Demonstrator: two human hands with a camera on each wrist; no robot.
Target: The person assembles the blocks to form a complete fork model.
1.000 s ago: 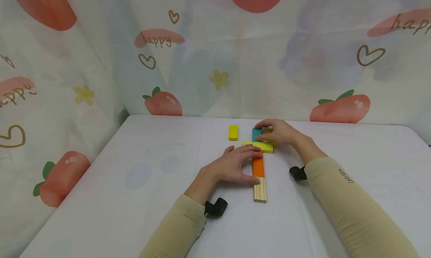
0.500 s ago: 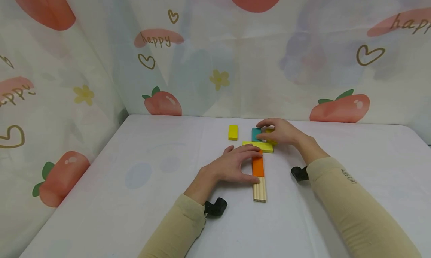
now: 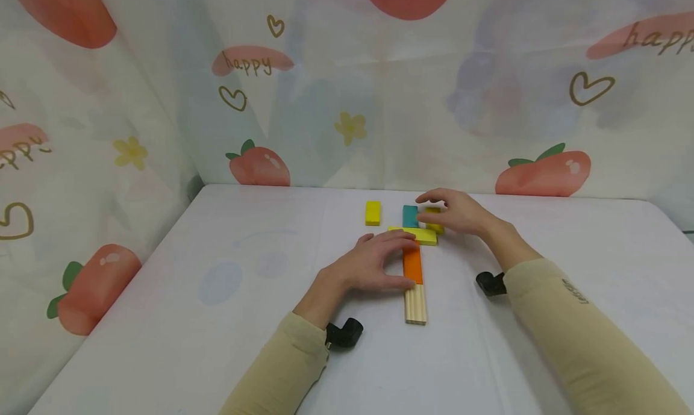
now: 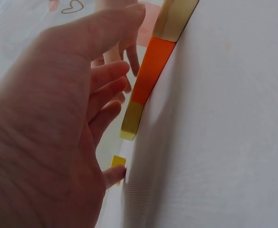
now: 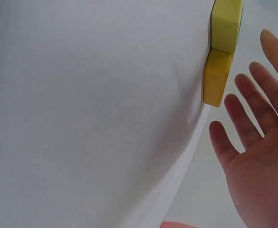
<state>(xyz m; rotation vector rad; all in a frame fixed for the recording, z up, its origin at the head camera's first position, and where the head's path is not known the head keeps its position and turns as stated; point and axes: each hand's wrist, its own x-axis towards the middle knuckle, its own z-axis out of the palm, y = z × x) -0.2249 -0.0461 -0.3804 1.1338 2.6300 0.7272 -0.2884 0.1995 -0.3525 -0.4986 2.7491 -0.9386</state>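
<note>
In the head view my left hand (image 3: pixel 374 263) lies over the left side of a row of flat blocks. Its fingertips overlap the orange block (image 3: pixel 413 267), and the thumb tip is at the plain wooden block (image 3: pixel 415 306) joined to its near end. A light yellow block (image 3: pixel 424 237) lies crosswise at the far end. Beyond that sit a teal block (image 3: pixel 410 216) and a darker yellow block (image 3: pixel 434 221), partly hidden by my right hand (image 3: pixel 458 212). In the right wrist view its fingers are spread apart from the darker yellow block (image 5: pixel 217 78). Neither hand grips anything.
A separate yellow block (image 3: pixel 373 213) lies left of the teal one. White cloth (image 3: pixel 260 343) covers the table, and a patterned curtain (image 3: pixel 423 102) rises at its back edge. Black wrist cameras (image 3: pixel 344 333) jut from both sleeves.
The right hand has drawn slightly back to the right, baring more of the teal block. The left hand has barely moved, and the whole head view has shifted slightly.
</note>
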